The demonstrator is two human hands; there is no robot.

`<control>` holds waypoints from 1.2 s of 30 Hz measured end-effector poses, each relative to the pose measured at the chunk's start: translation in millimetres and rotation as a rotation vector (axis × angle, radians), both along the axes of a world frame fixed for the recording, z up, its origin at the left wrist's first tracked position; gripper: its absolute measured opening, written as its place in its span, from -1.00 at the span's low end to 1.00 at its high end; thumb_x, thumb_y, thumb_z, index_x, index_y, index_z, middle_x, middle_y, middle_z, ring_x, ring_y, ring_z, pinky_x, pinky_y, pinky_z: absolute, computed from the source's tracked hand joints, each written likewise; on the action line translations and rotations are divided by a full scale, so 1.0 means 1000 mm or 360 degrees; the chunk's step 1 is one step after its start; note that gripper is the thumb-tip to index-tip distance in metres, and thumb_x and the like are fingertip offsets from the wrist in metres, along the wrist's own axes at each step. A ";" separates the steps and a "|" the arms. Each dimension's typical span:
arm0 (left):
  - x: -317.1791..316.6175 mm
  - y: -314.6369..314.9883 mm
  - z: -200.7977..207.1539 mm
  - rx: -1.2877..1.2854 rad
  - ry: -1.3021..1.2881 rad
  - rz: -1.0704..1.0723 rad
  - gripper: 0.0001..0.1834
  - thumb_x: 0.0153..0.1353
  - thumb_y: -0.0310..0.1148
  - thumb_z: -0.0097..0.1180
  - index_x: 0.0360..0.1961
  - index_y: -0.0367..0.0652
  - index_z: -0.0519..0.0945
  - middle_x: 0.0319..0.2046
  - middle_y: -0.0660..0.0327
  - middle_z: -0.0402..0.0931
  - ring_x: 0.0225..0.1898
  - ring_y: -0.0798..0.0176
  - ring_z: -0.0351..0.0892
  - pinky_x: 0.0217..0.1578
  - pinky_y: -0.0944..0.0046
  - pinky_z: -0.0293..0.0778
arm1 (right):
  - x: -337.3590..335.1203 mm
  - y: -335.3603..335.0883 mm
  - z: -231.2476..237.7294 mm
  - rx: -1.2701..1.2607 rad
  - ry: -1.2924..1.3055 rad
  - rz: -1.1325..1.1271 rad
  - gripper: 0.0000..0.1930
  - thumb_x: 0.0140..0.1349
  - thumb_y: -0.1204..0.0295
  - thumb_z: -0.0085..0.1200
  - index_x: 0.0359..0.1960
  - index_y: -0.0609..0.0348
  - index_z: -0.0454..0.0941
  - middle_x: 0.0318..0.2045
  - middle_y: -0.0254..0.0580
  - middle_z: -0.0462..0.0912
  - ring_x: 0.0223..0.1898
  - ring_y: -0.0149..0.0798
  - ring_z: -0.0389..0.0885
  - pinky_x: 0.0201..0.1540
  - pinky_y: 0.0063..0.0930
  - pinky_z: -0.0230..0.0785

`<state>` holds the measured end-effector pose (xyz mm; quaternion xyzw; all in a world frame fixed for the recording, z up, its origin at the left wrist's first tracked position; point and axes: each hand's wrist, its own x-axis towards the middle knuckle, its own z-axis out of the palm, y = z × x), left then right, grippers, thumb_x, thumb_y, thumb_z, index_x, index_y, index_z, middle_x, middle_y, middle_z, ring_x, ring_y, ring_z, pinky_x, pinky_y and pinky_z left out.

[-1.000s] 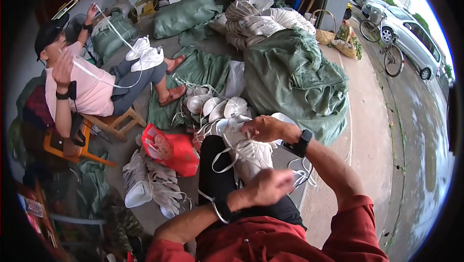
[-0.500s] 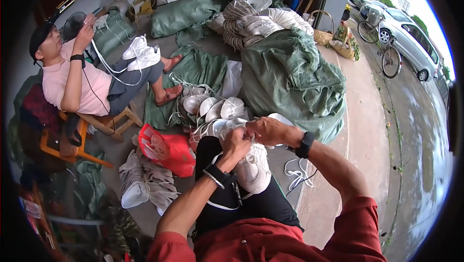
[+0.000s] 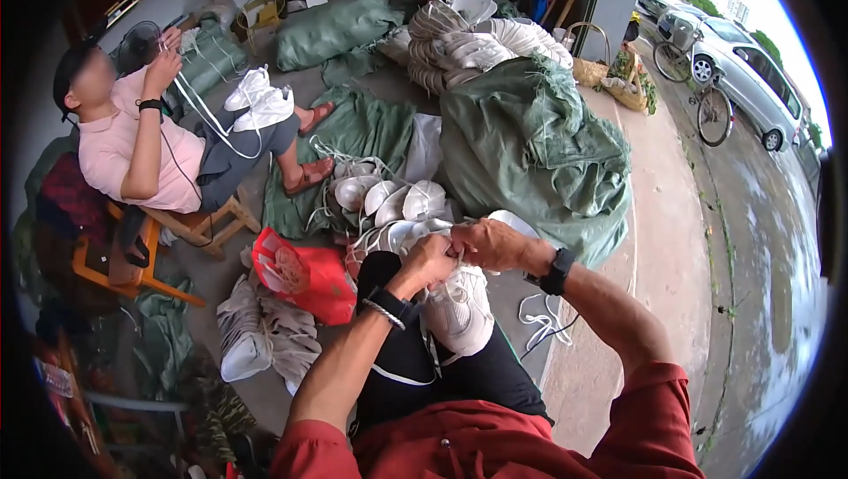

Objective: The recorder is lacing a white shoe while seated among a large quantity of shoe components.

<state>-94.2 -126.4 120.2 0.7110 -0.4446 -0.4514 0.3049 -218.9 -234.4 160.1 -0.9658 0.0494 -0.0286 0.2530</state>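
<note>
"How are the fingers [image 3: 441,251]?"
"Curled in close, the left hand [image 3: 430,262] meeting the right hand [image 3: 491,244]; I can't tell what they grip."
"Where's the white shoe [image 3: 459,315]?"
"Just below them, on the black trousers [image 3: 496,375], toe toward the body."
"And around?"
"A red bag [image 3: 325,285] left of the knee, more white shoes [image 3: 424,201] beyond the hands, a green sheet [image 3: 539,148] to their right."

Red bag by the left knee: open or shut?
Open: the red bag has a gaping mouth, with pale strands showing inside.
</note>
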 end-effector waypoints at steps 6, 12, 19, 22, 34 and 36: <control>0.013 0.036 0.018 -0.0253 -0.1235 0.0232 -0.89 -0.13 -0.47 0.00 -0.48 -0.17 0.47 -0.51 0.01 0.49 -0.43 -0.09 0.50 -0.46 0.03 0.38 | -0.010 -0.007 -0.012 0.0119 -0.0122 -0.0040 -0.88 -0.01 0.40 0.01 -0.46 0.17 0.42 -0.60 -0.01 0.52 -0.47 0.04 0.54 -0.43 -0.17 0.35; 0.126 0.142 -0.054 -0.0030 -0.0909 0.0904 -0.90 0.03 -0.43 -0.05 -0.55 -0.22 0.43 -0.65 0.09 0.45 -0.69 0.09 0.43 -0.70 0.17 0.31 | 0.003 -0.001 -0.019 0.0054 -0.0237 -0.0099 -0.93 0.05 0.43 0.01 -0.44 0.11 0.48 -0.60 -0.13 0.53 -0.54 -0.06 0.53 -0.48 -0.29 0.34; 0.077 0.167 0.033 -0.0440 0.1337 0.0916 -0.90 0.17 -0.35 -0.08 -0.36 -0.13 0.40 -0.74 0.30 0.26 -0.84 0.34 0.19 -0.81 0.39 0.05 | 0.027 0.073 -0.022 0.0247 -0.0594 0.0212 -0.76 0.15 0.37 -0.04 -0.20 0.23 0.48 -0.28 -0.02 0.53 -0.35 0.00 0.54 -0.35 -0.29 0.40; 0.069 0.160 0.055 -0.0658 0.1664 0.0812 -0.90 0.18 -0.35 -0.09 -0.34 -0.12 0.41 -0.70 0.27 0.31 -0.79 0.29 0.26 -0.76 0.38 0.16 | 0.033 0.105 -0.021 0.0062 -0.0113 0.0409 -0.68 0.17 0.31 -0.06 -0.12 0.27 0.44 -0.29 -0.01 0.55 -0.34 -0.05 0.54 -0.23 -0.39 0.40; 0.081 0.140 -0.008 -0.0944 0.2132 0.0992 -0.75 0.24 -0.28 -0.15 -0.14 -0.15 0.43 -0.08 0.08 0.47 -0.30 0.11 0.56 -0.56 0.42 0.30 | 0.007 -0.025 -0.004 0.1662 -0.0587 -0.0699 -0.69 0.31 0.29 -0.20 -0.46 0.21 0.51 -0.52 -0.29 0.60 -0.60 -0.57 0.43 -0.57 -0.72 0.26; 0.078 0.130 -0.014 -0.1057 0.2251 0.0998 -0.76 0.25 -0.29 -0.17 -0.16 -0.16 0.43 -0.04 0.07 0.44 -0.25 0.09 0.55 -0.54 0.41 0.31 | 0.013 -0.014 -0.016 0.1705 -0.0376 -0.0792 -0.67 0.30 0.23 -0.18 -0.38 0.22 0.54 -0.48 -0.31 0.62 -0.59 -0.57 0.44 -0.56 -0.72 0.27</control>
